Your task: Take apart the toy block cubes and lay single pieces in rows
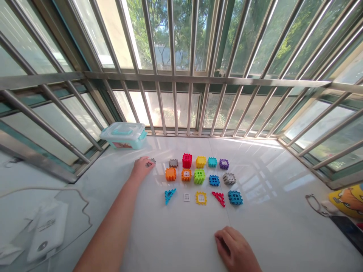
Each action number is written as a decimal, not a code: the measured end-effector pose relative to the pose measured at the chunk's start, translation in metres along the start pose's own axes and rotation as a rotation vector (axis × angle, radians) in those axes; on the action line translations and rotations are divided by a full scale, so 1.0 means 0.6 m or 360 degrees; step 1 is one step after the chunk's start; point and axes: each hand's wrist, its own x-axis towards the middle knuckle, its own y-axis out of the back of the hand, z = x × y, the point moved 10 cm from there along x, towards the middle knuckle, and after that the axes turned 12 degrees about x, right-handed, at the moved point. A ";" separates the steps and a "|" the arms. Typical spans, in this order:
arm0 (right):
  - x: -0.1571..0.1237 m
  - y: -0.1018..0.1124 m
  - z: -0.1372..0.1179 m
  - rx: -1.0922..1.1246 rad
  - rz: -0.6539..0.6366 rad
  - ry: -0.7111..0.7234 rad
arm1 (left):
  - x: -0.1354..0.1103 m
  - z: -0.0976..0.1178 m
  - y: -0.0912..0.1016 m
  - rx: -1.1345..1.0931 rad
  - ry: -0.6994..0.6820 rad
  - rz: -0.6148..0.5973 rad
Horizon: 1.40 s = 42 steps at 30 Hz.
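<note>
L hand [141,169] narrow, fingers on gray block [151,162] on table [272,234], just left of rows of colored blocks [199,176]. R hand [235,249] loosely curled, empty, nearby. Plastic box [123,135] behind; label [121,145] unreadable.

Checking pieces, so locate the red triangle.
In the head view, the red triangular block lies right of centre in the front row, between the yellow square frame and the blue square block.
</note>
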 end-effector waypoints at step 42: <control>-0.010 -0.020 0.019 -0.0135 -0.0088 -0.0059 | 0.051 0.219 -0.052 -0.0228 -0.0630 -0.0655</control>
